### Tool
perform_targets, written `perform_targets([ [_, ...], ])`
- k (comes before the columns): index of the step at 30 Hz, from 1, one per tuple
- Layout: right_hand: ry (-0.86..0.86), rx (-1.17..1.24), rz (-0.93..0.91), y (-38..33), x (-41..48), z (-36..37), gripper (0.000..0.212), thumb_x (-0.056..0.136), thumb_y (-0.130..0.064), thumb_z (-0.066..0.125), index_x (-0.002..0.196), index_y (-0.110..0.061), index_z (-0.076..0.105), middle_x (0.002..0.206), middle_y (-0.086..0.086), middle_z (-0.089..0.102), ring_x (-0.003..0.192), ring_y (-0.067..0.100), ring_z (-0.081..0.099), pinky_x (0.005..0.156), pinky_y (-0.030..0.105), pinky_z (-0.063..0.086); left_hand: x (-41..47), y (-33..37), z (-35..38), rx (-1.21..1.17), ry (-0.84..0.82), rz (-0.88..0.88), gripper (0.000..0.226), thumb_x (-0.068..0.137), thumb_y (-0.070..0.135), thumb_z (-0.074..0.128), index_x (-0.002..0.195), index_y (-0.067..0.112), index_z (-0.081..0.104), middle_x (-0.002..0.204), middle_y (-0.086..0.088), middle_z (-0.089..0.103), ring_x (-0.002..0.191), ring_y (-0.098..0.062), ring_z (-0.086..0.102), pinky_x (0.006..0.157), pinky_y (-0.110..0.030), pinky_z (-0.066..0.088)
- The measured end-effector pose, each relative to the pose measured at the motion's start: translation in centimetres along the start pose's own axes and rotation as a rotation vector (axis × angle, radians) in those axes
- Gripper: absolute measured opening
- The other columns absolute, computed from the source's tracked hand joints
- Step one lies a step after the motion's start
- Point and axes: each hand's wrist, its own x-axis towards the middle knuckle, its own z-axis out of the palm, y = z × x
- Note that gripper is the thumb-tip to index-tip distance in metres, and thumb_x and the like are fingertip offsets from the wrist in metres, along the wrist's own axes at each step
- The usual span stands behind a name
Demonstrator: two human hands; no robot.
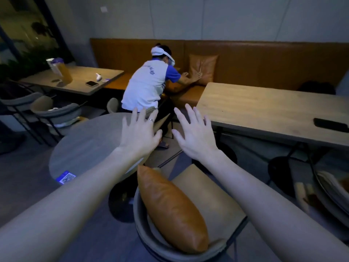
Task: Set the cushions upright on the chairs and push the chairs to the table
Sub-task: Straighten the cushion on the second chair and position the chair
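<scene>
An orange-brown cushion (171, 212) stands on edge against the curved grey back of the chair (211, 201) right below me. The chair's tan seat faces the gap between a round grey table (90, 148) and a long wooden table (273, 108). My left hand (140, 133) and my right hand (194, 137) are stretched out in front of me above the chair, fingers spread, holding nothing. Neither hand touches the cushion or the chair.
Another person (149, 86) bends over the orange bench (255, 61), pressing a cushion (203, 69) against its back. A phone (330, 124) lies on the long table. A second chair (332, 193) is at the right edge, grey chairs (56, 114) and another table (75, 80) at left.
</scene>
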Motion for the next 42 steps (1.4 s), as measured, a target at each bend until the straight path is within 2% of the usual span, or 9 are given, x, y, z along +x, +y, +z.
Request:
perform_targets([
  [9, -0.087, -0.125, 0.351, -2.9, -2.9, 7.7, 0.072, 0.103, -0.054, 0.043, 0.165, -0.029, 0.018, 0.172, 0.015, 0.020, 0.156, 0.040, 0.020, 0.120, 0.063, 0.023, 4.4, -3.2, 9.9, -0.097, -0.178, 0.300, 0.082, 0.092, 0.064, 0.048, 0.160, 0.034, 0.014, 0.170, -0.006, 0.015, 0.156, -0.032, 0.005, 0.118, -0.061, 0.017],
  [20, -0.212, -0.266, 0.786, -8.8, -12.8, 14.3, 0.076, 0.101, -0.064, 0.035, 0.166, -0.034, 0.009, 0.174, 0.013, 0.009, 0.158, 0.039, 0.009, 0.122, 0.064, 0.011, -1.0, -3.8, 20.1, -0.125, -0.406, 0.599, 0.100, 0.076, 0.093, 0.033, 0.159, 0.042, 0.011, 0.171, -0.001, 0.012, 0.157, -0.031, 0.006, 0.117, -0.065, 0.015],
  [24, -0.236, -0.286, 0.838, -10.5, -15.3, 15.9, 0.074, 0.102, -0.066, 0.029, 0.166, -0.033, 0.011, 0.174, 0.014, 0.010, 0.157, 0.040, 0.013, 0.121, 0.063, 0.015, -3.7, -3.8, 22.3, -0.118, -0.465, 0.661, 0.094, 0.080, 0.088, 0.034, 0.159, 0.041, 0.015, 0.171, -0.001, 0.014, 0.156, -0.031, 0.009, 0.118, -0.063, 0.014],
  [27, -0.293, -0.279, 0.874, -11.5, -16.7, 16.7, 0.072, 0.102, -0.066, 0.027, 0.164, -0.030, 0.020, 0.172, 0.015, 0.017, 0.152, 0.041, 0.027, 0.117, 0.061, 0.024, -5.2, -4.4, 23.5, -0.112, -0.505, 0.676, 0.092, 0.080, 0.088, 0.028, 0.158, 0.040, 0.020, 0.169, -0.001, 0.023, 0.155, -0.030, 0.017, 0.118, -0.063, 0.015],
  [30, -0.338, -0.302, 0.893, -12.2, -18.2, 17.2, 0.070, 0.101, -0.066, 0.026, 0.157, -0.025, 0.038, 0.164, 0.018, 0.037, 0.136, 0.043, 0.049, 0.107, 0.058, 0.034, -6.2, -5.2, 24.2, -0.079, -0.469, 0.709, 0.096, 0.077, 0.092, 0.017, 0.156, 0.038, 0.029, 0.164, -0.001, 0.034, 0.153, -0.029, 0.022, 0.119, -0.062, 0.012],
  [33, -0.338, -0.361, 0.883, -12.4, -20.1, 17.2, 0.067, 0.099, -0.065, 0.028, 0.137, -0.019, 0.060, 0.134, 0.017, 0.065, 0.114, 0.042, 0.063, 0.095, 0.053, 0.041, -6.5, -5.4, 24.2, -0.081, -0.423, 0.713, 0.096, 0.077, 0.092, 0.019, 0.154, 0.036, 0.034, 0.162, -0.001, 0.037, 0.152, -0.028, 0.025, 0.119, -0.061, 0.013],
  [37, -0.367, -0.371, 0.884, -12.6, -22.3, 17.0, 0.069, 0.096, -0.064, 0.034, 0.138, -0.016, 0.061, 0.129, 0.016, 0.068, 0.118, 0.042, 0.060, 0.096, 0.055, 0.040, -7.3, -6.6, 24.0, -0.150, -0.377, 0.653, 0.088, 0.083, 0.085, 0.032, 0.153, 0.032, 0.036, 0.163, -0.002, 0.034, 0.154, -0.025, 0.022, 0.120, -0.060, 0.013],
  [40, -0.391, -0.385, 0.864, -13.5, -22.7, 16.8, 0.071, 0.095, -0.061, 0.041, 0.147, -0.014, 0.053, 0.139, 0.018, 0.061, 0.127, 0.042, 0.054, 0.101, 0.057, 0.039, -8.6, -8.8, 24.1, -0.222, -0.353, 0.553, 0.077, 0.091, 0.067, 0.047, 0.155, 0.026, 0.033, 0.167, -0.006, 0.024, 0.156, -0.027, 0.012, 0.120, -0.061, 0.011],
  [42, -0.359, -0.410, 0.821, -14.6, -22.6, 16.7, 0.067, 0.094, -0.056, 0.052, 0.143, -0.011, 0.055, 0.133, 0.019, 0.062, 0.120, 0.041, 0.057, 0.095, 0.053, 0.042, -9.8, -10.2, 24.1, -0.226, -0.352, 0.512, 0.076, 0.093, 0.054, 0.055, 0.156, 0.024, 0.027, 0.169, -0.008, 0.018, 0.157, -0.030, 0.007, 0.120, -0.063, 0.013],
])
